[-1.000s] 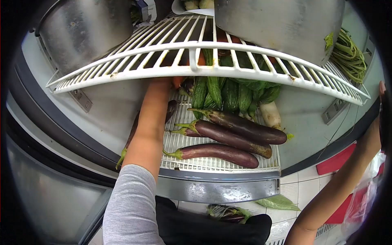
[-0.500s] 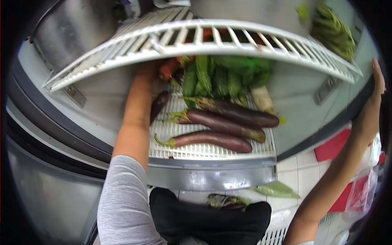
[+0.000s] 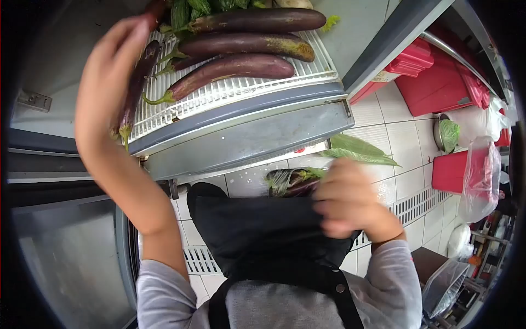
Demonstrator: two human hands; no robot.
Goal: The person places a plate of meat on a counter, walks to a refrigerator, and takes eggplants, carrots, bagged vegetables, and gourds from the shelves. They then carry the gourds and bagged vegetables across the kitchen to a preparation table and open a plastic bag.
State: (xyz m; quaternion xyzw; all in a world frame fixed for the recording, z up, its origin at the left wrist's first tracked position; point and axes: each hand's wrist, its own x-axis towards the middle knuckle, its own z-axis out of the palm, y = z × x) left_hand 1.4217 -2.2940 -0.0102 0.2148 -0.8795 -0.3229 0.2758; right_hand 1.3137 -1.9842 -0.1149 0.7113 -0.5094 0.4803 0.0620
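My left hand [image 3: 116,55], blurred by motion, is at the left side of the white wire shelf [image 3: 156,118]. Its fingers look stretched out, beside a dark eggplant [image 3: 139,82] and close to an orange-red vegetable [image 3: 157,12], perhaps a carrot. Three more long purple eggplants lie across the shelf, the nearest eggplant [image 3: 235,71] with its green stem to the left. Behind them are green ridged vegetables [image 3: 183,13]. My right hand [image 3: 348,200] is in front of the black apron [image 3: 263,219], fingers curled and smeared; I see nothing in it.
The fridge's metal front edge [image 3: 246,137] runs below the shelf. On the tiled floor lie a wrapped bundle of eggplants [image 3: 287,183] and a large green leaf [image 3: 361,151]. At right are red bins [image 3: 438,82], a clear plastic bag [image 3: 479,181] and a floor drain [image 3: 419,208].
The view has tilted down and back from the fridge. My left hand has come out from deep under the upper rack. My right hand has left the right side and moved before my body.
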